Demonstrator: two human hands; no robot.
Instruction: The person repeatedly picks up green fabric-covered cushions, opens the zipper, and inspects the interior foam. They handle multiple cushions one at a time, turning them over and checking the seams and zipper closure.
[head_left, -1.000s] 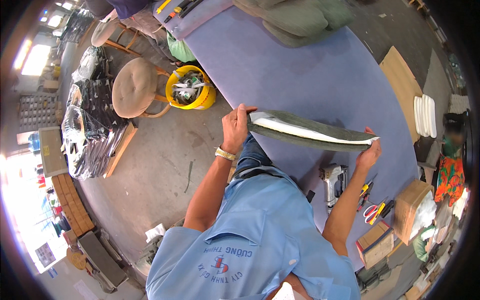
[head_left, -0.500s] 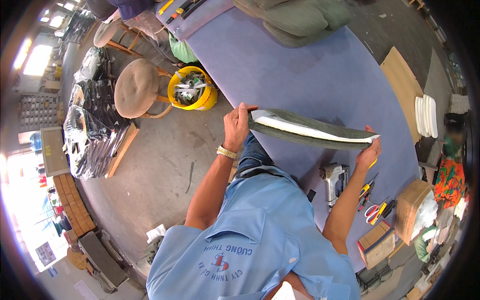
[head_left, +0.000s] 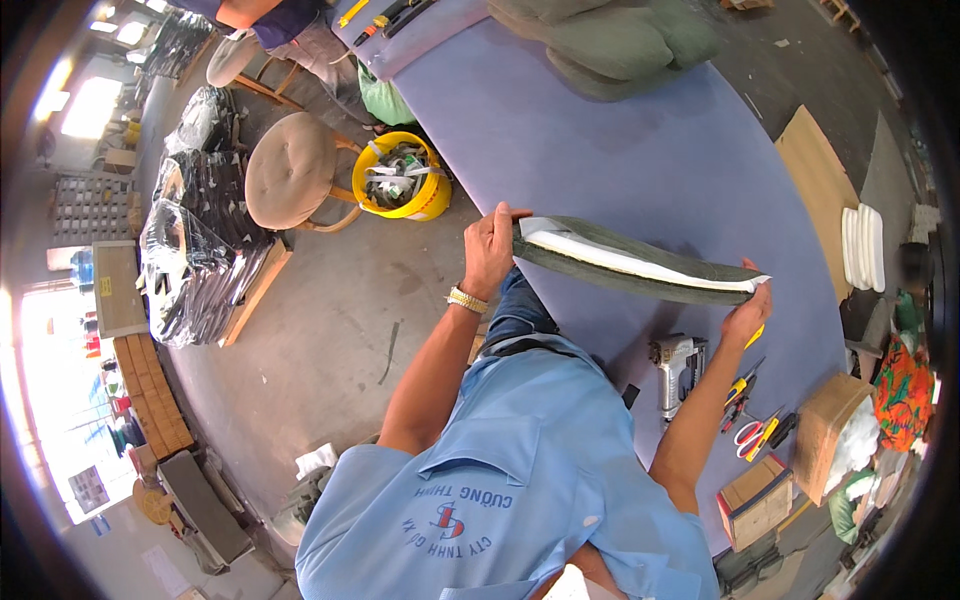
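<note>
Between my two hands I hold a long, slightly bowed upholstered pad [head_left: 620, 280], edge-on above the table. Its outside is dark grey-green fabric, and a white strip runs along its open side. My left hand [head_left: 488, 252] is closed on the left end, with a gold watch on that wrist. At the other end, the fingers of my right hand [head_left: 748, 312] wrap around the corner. Below the pad, near my right forearm, a metal staple gun [head_left: 680, 368] lies on the blue-grey table [head_left: 600, 150].
Scissors [head_left: 748, 438] and several yellow-handled tools lie right of my forearm, near cardboard boxes [head_left: 835, 425]. Grey-green cushions [head_left: 620, 45] are piled at the table's far side. A yellow bucket [head_left: 425, 205] of scraps and a tufted stool [head_left: 290, 170] stand left. Another person [head_left: 300, 45] is at far left.
The whole view has shifted slightly, so the table and surroundings sit a little further right. Both hands keep their hold on the pad, which looks much the same.
</note>
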